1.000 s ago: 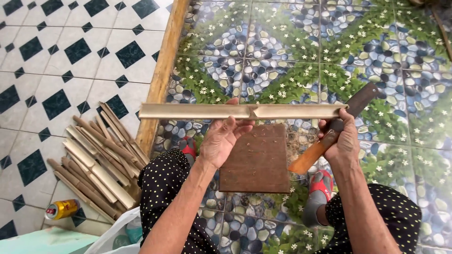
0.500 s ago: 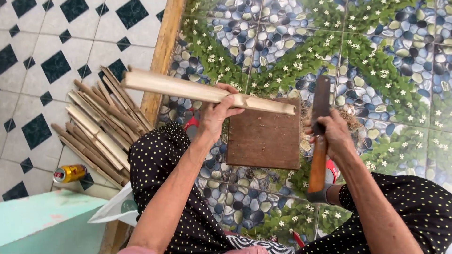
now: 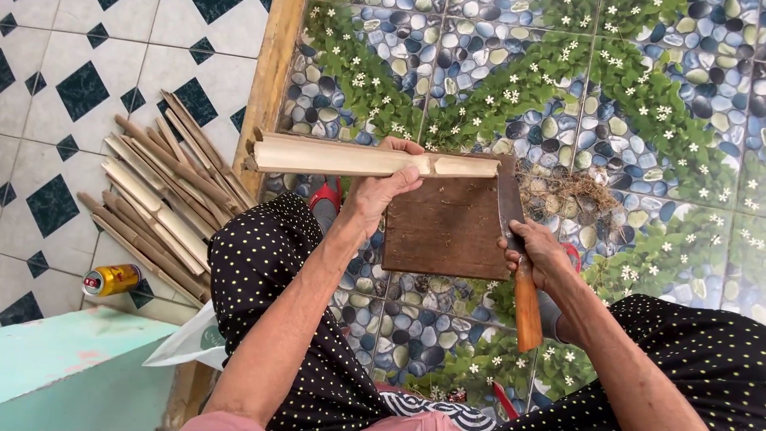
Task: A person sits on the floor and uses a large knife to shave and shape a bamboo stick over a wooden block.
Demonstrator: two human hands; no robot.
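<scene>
My left hand (image 3: 384, 185) grips a pale split bamboo piece (image 3: 319, 156), holding it level above a brown wooden board (image 3: 445, 227) on the floor. My right hand (image 3: 536, 254) is closed on the orange wooden handle of a cleaver (image 3: 511, 209). Its dark blade points away from me and meets the right end of the bamboo. The board lies between my knees, which are covered in black dotted cloth.
A pile of split bamboo strips (image 3: 155, 203) lies on the white and dark tiles at left. A yellow can (image 3: 112, 279) lies near it. A wooden threshold strip (image 3: 267, 84) runs between the two floors. Dry fibres (image 3: 570, 187) sit right of the board. A teal surface (image 3: 76, 367) is at bottom left.
The bamboo has shifted left and lower, over the board. The cleaver has swung from tilted at the right to upright, its blade now at the bamboo's right end.
</scene>
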